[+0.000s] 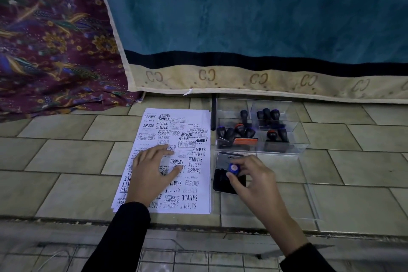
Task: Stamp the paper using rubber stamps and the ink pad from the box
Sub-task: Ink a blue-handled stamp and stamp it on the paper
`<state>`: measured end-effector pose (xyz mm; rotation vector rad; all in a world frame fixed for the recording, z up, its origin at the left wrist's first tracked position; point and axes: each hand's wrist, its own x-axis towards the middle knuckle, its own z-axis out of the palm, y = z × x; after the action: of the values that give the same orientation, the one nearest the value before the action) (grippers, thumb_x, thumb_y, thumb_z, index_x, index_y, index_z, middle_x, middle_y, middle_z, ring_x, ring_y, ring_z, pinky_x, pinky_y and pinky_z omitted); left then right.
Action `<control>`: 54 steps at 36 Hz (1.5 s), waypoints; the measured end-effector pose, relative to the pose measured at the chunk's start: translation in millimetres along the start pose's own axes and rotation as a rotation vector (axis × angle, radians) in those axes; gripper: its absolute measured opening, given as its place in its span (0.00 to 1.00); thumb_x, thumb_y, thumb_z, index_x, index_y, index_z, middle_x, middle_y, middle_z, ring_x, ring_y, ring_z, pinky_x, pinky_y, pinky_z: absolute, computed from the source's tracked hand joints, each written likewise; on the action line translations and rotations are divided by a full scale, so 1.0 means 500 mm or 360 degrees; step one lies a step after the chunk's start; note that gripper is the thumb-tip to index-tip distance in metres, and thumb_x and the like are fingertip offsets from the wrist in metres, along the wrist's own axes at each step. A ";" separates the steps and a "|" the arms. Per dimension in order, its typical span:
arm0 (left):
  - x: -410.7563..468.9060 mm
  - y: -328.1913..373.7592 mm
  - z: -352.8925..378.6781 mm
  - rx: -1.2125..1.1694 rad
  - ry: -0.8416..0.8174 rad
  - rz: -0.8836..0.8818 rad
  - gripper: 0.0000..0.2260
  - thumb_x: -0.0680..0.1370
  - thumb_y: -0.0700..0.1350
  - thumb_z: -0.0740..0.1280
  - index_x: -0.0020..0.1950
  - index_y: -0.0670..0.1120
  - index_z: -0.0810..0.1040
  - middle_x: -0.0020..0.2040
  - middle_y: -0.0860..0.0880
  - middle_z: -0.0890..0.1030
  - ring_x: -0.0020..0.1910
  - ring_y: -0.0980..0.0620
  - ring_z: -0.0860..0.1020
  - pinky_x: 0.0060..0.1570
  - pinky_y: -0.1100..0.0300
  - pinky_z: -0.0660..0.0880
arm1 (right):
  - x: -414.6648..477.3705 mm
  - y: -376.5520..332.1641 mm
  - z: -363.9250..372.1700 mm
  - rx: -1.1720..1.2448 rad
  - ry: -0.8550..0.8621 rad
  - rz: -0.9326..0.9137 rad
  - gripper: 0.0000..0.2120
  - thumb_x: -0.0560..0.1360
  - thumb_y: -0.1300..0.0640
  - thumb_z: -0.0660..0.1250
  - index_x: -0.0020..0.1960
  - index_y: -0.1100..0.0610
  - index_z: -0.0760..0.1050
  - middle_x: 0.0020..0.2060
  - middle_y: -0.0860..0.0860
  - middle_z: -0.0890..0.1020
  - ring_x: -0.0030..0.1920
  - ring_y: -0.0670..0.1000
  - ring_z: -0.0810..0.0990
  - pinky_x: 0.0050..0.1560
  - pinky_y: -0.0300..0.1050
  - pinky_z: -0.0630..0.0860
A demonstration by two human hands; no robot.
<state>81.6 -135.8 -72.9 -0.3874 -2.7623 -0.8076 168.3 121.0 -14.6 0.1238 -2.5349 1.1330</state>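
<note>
blue stamp [233,168] pinched by right hand [251,180] at ink pad [220,181]; left hand [152,168] presses paper [194,192].

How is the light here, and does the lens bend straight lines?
In the head view, the light is dim and even, without hard shadows; the floor tiles and the blanket hem curve from the wide lens; the clear box shows faint glare.

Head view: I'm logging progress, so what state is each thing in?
paper, flat, crowded with prints.
ink pad, lid open.
stamp, held over the ink pad.
box, open, spare stamps inside.
left hand, flat on the paper.
right hand, pinching the stamp.
</note>
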 end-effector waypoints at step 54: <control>0.003 -0.005 0.004 -0.0008 -0.0009 -0.0025 0.21 0.69 0.68 0.63 0.57 0.60 0.76 0.64 0.67 0.69 0.64 0.63 0.65 0.69 0.54 0.57 | 0.366 -0.004 0.193 -0.0177 -0.0244 0.0081 0.06 0.73 0.63 0.69 0.48 0.64 0.75 0.47 0.59 0.78 0.44 0.56 0.77 0.45 0.50 0.76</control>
<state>79.4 -136.5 -75.1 -0.3700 -2.7722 -0.8183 -29.3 60.8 -6.5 0.1227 -2.7444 1.0346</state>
